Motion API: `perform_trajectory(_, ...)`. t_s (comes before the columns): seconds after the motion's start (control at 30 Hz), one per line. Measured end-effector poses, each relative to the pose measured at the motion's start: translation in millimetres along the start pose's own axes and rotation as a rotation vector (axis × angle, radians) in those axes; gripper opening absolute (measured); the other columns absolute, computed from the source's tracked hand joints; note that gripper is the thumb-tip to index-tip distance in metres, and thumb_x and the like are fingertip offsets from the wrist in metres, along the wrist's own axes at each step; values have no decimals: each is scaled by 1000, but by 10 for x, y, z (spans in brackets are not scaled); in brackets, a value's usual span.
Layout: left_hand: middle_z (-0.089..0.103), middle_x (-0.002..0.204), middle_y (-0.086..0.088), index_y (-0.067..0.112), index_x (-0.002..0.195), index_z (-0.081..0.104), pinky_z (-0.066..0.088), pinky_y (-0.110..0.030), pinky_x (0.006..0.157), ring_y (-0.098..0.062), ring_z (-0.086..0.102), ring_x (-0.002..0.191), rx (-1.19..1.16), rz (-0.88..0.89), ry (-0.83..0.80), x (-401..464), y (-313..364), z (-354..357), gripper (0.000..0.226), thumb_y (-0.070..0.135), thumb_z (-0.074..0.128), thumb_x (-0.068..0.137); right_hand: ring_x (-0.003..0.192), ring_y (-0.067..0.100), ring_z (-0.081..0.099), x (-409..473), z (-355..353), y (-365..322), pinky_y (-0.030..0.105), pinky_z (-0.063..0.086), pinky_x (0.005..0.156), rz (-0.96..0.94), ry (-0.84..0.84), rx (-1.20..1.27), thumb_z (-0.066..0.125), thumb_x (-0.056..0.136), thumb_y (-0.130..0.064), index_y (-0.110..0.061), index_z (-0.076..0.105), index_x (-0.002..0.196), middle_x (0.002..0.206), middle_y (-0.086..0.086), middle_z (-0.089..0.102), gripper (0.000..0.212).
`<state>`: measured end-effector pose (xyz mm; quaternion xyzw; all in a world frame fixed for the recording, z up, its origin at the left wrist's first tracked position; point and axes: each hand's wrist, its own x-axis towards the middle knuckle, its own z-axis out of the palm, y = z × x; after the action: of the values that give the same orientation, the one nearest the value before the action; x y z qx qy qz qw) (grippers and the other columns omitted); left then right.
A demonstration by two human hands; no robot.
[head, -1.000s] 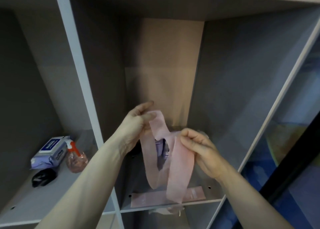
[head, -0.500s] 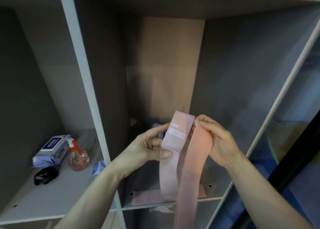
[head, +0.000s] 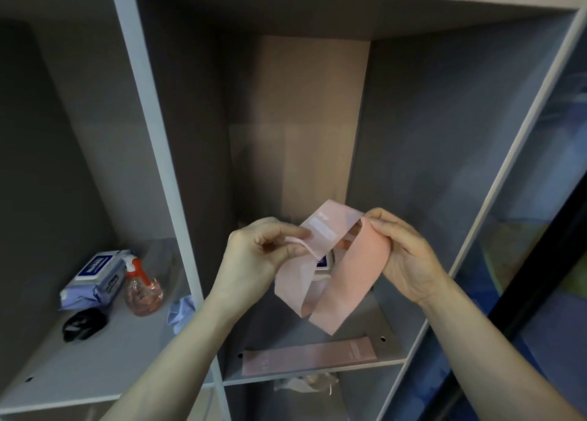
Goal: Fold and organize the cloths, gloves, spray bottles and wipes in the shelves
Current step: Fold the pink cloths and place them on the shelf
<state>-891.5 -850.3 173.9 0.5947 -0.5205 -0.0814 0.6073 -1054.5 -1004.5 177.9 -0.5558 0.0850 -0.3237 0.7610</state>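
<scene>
Hands held a pink band (head: 343,280) up in front of the middle shelf (head: 365,319). The left hand (head: 254,258) had its fingers (head: 286,233) curled tight, pinching one end of the band. The right hand (head: 409,261) had its fingers bent round the other end, with the thumb on top. The band hung down between them in a loose loop, above the shelf and not touching it. A second pink band (head: 309,357) lay flat near the front edge of that shelf. Behind the loop sat a wipes pack (head: 324,263), mostly hidden. On the left shelf (head: 95,366) lay another wipes pack (head: 95,277), with a spray bottle (head: 143,290) just beside it. A black thing (head: 84,323) lay in front of them, and a blue cloth (head: 181,311) was near the post.
</scene>
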Motion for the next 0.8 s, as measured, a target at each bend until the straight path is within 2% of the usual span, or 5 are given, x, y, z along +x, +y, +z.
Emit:
perform_trajectory(0.1,69,84,-4,18,81,77,56,-36,75,-21,67,82,-41,-15,60,76,58,-34,14,5,77,74,60,8,56,-8,30,-23,19,45,55,-14,39,-287,66,82,-17,-9,60,79,67,1,61,10)
perform_trajectory(0.23,60,94,-6,12,79,76,53,-26,79,-11,61,88,18,-48,120,187,68,-81,7,11,80,73,74,16,61,-27,64,-68,25,48,68,-81,25,-511,60,82,-21,-7,65,86,80,13,69,15)
perform_trajectory(0.47,67,71,-11,-4,86,65,53,-28,59,-21,64,67,-271,-344,50,197,77,-42,17,8,74,78,70,4,61,-66,274,-100,14,48,67,-183,-43,-577,67,79,2,-10,70,77,71,-4,70,13)
perform_trajectory(0.67,68,87,-30,-3,92,66,51,-43,71,-34,62,77,-411,-430,-13,89,98,41,33,25,70,75,60,2,58,-49,534,58,16,45,57,-198,-3,-606,80,69,-4,-26,69,64,62,-5,67,25)
perform_trajectory(0.8,70,84,-21,5,91,71,48,-42,75,-34,62,80,-461,-448,-36,45,87,63,32,33,60,82,46,4,48,-5,574,128,17,38,45,-186,79,-593,82,69,-8,-22,64,63,51,-5,58,23)
